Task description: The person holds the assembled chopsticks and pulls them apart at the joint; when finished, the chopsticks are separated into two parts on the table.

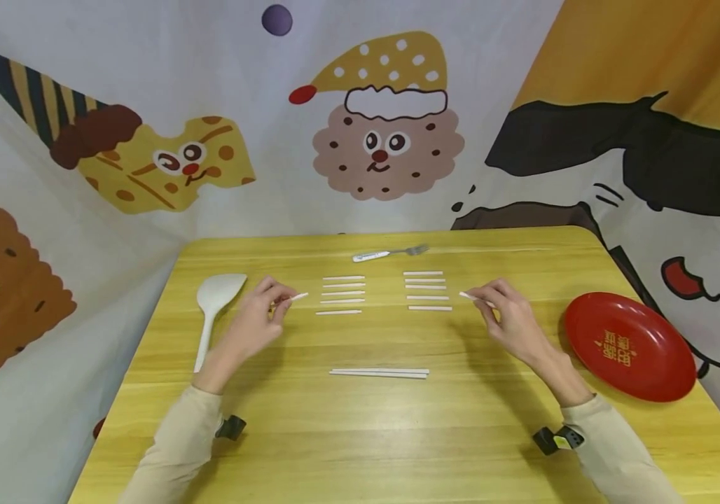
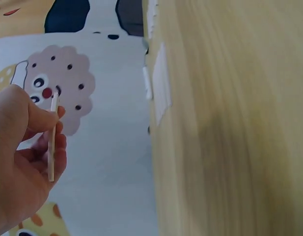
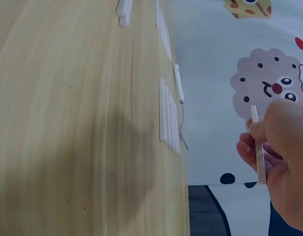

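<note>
My left hand (image 1: 259, 315) pinches a short, thin white stick (image 2: 51, 147) between thumb and fingers, raised over the table left of a column of several similar sticks (image 1: 338, 312). On the other side, my right hand (image 1: 511, 318) pinches another short white stick (image 3: 260, 157), held up right of a second column of several white sticks (image 1: 430, 308). Both columns lie side by side on the table, their sticks roughly parallel. Closer to me, a few longer white sticks (image 1: 379, 374) lie together crosswise.
A white rice paddle (image 1: 215, 297) lies by my left forearm. Behind the columns is a fork (image 1: 370, 257) with a white handle. A red oval plate (image 1: 656, 350) sits at the table's right edge. A cartoon-print cloth (image 1: 284, 154) hangs behind the wooden table (image 1: 360, 448).
</note>
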`<move>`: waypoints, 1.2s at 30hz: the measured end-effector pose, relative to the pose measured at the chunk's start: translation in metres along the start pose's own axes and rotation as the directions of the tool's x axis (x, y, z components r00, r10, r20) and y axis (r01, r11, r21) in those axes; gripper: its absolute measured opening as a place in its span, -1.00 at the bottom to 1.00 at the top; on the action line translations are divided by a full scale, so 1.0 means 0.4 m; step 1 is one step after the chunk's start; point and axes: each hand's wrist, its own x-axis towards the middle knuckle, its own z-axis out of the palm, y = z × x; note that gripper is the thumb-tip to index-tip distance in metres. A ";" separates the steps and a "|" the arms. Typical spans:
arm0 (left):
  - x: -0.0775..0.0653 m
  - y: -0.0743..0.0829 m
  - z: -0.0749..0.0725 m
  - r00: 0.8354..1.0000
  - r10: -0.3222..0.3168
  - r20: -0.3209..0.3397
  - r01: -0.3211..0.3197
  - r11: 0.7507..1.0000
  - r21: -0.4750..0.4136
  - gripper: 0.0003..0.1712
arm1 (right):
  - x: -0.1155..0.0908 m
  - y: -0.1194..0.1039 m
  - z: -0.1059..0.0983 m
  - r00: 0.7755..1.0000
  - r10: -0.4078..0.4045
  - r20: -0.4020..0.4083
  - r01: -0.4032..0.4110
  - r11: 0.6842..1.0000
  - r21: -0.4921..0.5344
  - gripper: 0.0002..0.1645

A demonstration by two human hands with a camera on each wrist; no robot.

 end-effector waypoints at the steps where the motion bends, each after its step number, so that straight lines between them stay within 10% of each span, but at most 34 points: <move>1: 0.004 0.000 0.008 1.000 0.004 0.010 -0.004 1.000 0.004 -0.79 | 0.001 0.000 0.004 1.000 0.001 0.000 -0.001 1.000 -0.005 -0.68; 12: 0.046 0.004 0.085 0.993 0.094 0.075 -0.093 0.996 -0.012 -0.83 | 0.013 0.002 0.059 0.997 0.044 0.070 -0.044 0.999 -0.008 -0.83; 36: 0.065 -0.016 0.173 0.967 0.058 0.248 -0.052 0.998 -0.032 -0.68 | 0.028 -0.012 0.160 0.950 0.085 0.299 -0.094 0.995 0.017 -0.74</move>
